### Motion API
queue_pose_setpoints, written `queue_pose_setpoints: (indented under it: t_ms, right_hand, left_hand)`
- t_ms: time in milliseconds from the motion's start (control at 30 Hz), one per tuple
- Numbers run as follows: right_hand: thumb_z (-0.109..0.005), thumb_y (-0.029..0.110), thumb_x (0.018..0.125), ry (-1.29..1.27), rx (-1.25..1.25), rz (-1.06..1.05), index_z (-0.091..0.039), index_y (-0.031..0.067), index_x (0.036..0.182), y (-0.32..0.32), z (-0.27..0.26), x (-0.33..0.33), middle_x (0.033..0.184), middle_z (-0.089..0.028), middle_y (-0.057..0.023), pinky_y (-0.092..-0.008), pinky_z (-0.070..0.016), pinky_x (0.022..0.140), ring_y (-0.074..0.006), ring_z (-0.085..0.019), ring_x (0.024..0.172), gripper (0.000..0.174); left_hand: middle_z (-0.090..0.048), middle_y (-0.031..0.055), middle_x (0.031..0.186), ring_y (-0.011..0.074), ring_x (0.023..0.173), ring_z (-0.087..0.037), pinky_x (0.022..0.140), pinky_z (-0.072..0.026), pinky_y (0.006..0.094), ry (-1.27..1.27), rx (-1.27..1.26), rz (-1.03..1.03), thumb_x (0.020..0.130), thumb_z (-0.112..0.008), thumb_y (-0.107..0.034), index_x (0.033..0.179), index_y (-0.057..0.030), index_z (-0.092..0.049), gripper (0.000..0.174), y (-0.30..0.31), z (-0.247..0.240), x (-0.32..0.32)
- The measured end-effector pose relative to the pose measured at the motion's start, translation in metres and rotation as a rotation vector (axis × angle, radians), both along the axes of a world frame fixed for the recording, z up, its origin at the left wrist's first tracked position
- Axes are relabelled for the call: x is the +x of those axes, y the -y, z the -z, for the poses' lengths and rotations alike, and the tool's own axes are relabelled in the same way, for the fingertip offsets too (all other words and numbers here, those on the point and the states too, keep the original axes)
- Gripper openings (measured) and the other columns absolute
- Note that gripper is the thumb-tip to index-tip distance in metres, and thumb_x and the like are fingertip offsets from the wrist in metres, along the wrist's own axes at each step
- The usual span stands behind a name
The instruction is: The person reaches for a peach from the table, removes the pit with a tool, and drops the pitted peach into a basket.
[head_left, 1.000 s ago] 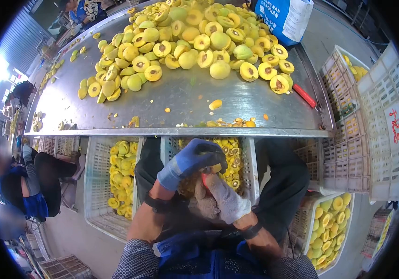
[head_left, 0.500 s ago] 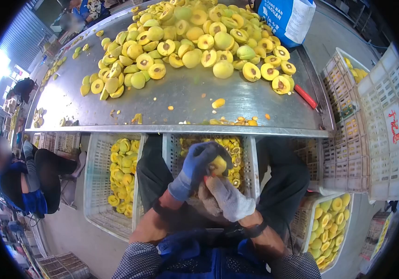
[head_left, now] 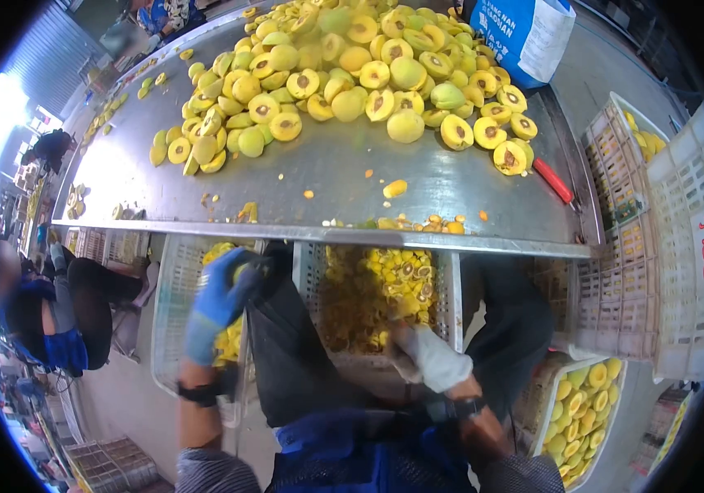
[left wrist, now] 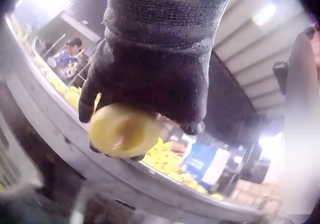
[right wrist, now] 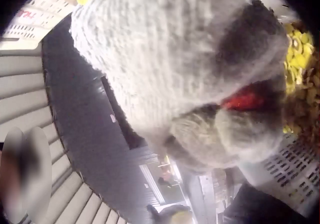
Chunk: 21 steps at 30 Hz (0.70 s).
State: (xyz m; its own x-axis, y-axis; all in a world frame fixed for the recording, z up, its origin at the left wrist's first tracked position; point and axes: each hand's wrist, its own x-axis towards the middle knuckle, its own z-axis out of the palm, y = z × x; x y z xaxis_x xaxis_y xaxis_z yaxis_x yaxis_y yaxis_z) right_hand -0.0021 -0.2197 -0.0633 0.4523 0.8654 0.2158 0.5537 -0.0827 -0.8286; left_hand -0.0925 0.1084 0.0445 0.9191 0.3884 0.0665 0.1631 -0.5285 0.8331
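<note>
Blue-gloved left hand (head_left: 227,286) holds a halved yellow fruit (left wrist: 125,133), which a loose grip could drop; white-knit-gloved right hand (head_left: 434,358) clasps a red handle (right wrist: 246,100).

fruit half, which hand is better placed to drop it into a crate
Probably the left hand: it holds the fruit half near the left crate; the right hand grips a red object.

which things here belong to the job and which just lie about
Likely in the job:
peach half in the left hand
red object, mostly hidden, in the right hand
peach pile on the metal table
middle crate

Seemingly lying about:
red-handled tool on the table
blue-and-white bag
</note>
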Motion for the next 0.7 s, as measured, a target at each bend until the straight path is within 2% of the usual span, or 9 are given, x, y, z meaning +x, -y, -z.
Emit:
queue_pose_setpoints:
  t_ms: [33, 100, 267, 333, 367, 533, 567, 667, 700]
  right_hand:
    - [-0.054, 0.027, 0.094, -0.13, -0.026, 0.011, -0.058, 0.0056, 0.087, 0.002, 0.001, 0.001, 0.066, -0.053, -0.0014, -0.025, -0.0408, 0.051, -0.0122, -0.051, 0.053, 0.023]
    - [-0.055, 0.036, 0.097, -0.96, -0.284, 0.29, -0.058, 0.0064, 0.086, -0.01, -0.025, 0.001, 0.061, -0.05, 0.001, -0.0246, -0.0329, 0.042, -0.0094, -0.045, 0.047, 0.031]
    - [-0.055, 0.037, 0.096, -1.136, -0.17, 0.23, -0.058, 0.0075, 0.088, -0.008, 0.001, 0.008, 0.063, -0.051, 0.0011, -0.023, -0.0298, 0.041, -0.008, -0.044, 0.049, 0.03]
    - [-0.056, 0.035, 0.096, -1.082, -0.185, 0.257, -0.058, 0.0076, 0.092, -0.004, 0.003, 0.011, 0.067, -0.054, 0.0003, -0.0226, -0.0328, 0.043, -0.0081, -0.047, 0.052, 0.028]
    - [-0.056, 0.035, 0.096, -1.032, -0.218, 0.284, -0.058, 0.0076, 0.094, -0.003, 0.005, 0.012, 0.068, -0.055, 0.0001, -0.0223, -0.0347, 0.045, -0.008, -0.049, 0.054, 0.028]
    - [-0.055, 0.037, 0.097, -0.959, -0.176, 0.341, -0.058, 0.0071, 0.093, -0.001, 0.015, 0.012, 0.068, -0.055, 0.0005, -0.0223, -0.0372, 0.049, -0.0081, -0.05, 0.056, 0.031]
    - [-0.054, 0.038, 0.097, -0.959, -0.091, 0.371, -0.058, 0.0068, 0.092, -0.004, 0.013, 0.011, 0.067, -0.054, 0.0006, -0.0225, -0.0369, 0.048, -0.0082, -0.049, 0.055, 0.032]
    - [-0.054, 0.038, 0.097, -1.054, -0.055, 0.442, -0.058, 0.0062, 0.09, 0.002, 0.002, 0.011, 0.068, -0.054, 0.0002, -0.023, -0.0371, 0.048, -0.0078, -0.049, 0.055, 0.033]
    - [-0.053, 0.038, 0.097, -1.096, -0.074, 0.458, -0.058, 0.0062, 0.09, 0.003, -0.006, 0.015, 0.069, -0.055, 0.0, -0.0231, -0.0373, 0.047, -0.0076, -0.049, 0.055, 0.033]
  left_hand:
    - [-0.065, 0.0124, 0.093, 0.0226, 0.09, -0.063, 0.082, -0.0478, 0.0328, -0.193, 0.393, 0.092, 0.087, -0.063, -0.015, 0.097, 0.0012, -0.065, 0.019, -0.017, -0.024, -0.004]
    - [-0.065, 0.0116, 0.091, 0.0216, 0.087, -0.064, 0.077, -0.0484, 0.0319, -0.181, 0.493, 0.072, 0.083, -0.067, -0.014, 0.096, -0.0006, -0.067, 0.019, -0.023, -0.049, 0.013]
    - [-0.067, 0.0123, 0.09, 0.0227, 0.082, -0.067, 0.071, -0.0515, 0.0336, -0.051, 0.58, 0.114, 0.083, -0.072, -0.031, 0.111, -0.0051, -0.064, 0.039, 0.018, -0.044, 0.163]
    - [-0.066, 0.0161, 0.103, 0.0302, 0.095, -0.065, 0.081, -0.0509, 0.0401, -0.018, 0.847, 0.399, 0.085, -0.065, -0.048, 0.128, -0.0095, -0.055, 0.059, 0.048, -0.044, 0.225]
    - [-0.063, 0.02, 0.112, 0.0348, 0.102, -0.061, 0.087, -0.0488, 0.0441, -0.249, 0.679, 0.283, 0.083, -0.065, -0.052, 0.134, -0.0108, -0.049, 0.067, 0.062, -0.036, 0.259]
    - [-0.057, 0.025, 0.12, 0.0403, 0.108, -0.057, 0.09, -0.0467, 0.0465, -0.315, 0.756, 0.316, 0.079, -0.068, -0.052, 0.135, -0.0118, -0.045, 0.072, 0.088, 0.011, 0.317]
    - [-0.058, 0.024, 0.118, 0.036, 0.106, -0.06, 0.088, -0.0487, 0.0453, -0.249, 0.746, 0.324, 0.082, -0.067, -0.049, 0.132, -0.0095, -0.046, 0.067, 0.087, 0.008, 0.312]
    - [-0.061, 0.0209, 0.116, 0.0293, 0.1, -0.064, 0.081, -0.0528, 0.0412, -0.112, 0.169, 0.321, 0.086, -0.065, -0.044, 0.133, -0.0073, -0.045, 0.063, 0.077, -0.024, 0.268]
    - [-0.061, 0.0196, 0.115, 0.0273, 0.098, -0.064, 0.078, -0.0536, 0.039, -0.056, -0.18, 0.36, 0.088, -0.063, -0.043, 0.133, -0.0073, -0.045, 0.06, 0.067, -0.024, 0.248]
